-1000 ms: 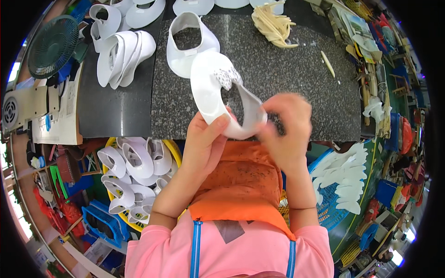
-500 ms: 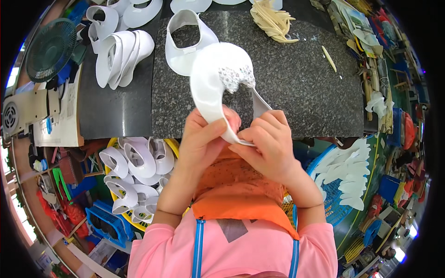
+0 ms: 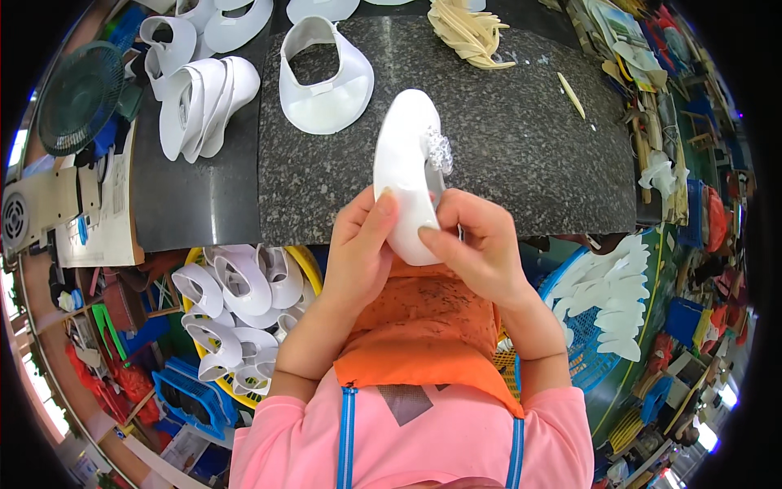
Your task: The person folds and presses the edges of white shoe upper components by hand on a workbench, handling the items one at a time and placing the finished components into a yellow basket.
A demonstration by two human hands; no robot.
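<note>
Bright, even light fills the middle, windows (image 3: pixel 50 401) at left and lamps (image 3: pixel 706 433) at lower right glare white, and fisheye distortion bends the edges.

Dark bench (image 3: pixel 529 159), white pieces (image 3: pixel 326 110), cream strips (image 3: pixel 463 34)

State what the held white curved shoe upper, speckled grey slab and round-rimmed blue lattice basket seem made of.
Shoe upper: smooth, perhaps synthetic leather, from its soft sheen. Slab: probably granite, faintly polished, given flecks and highlight. Basket: likely plastic, from even colour; finish unclear.
</note>
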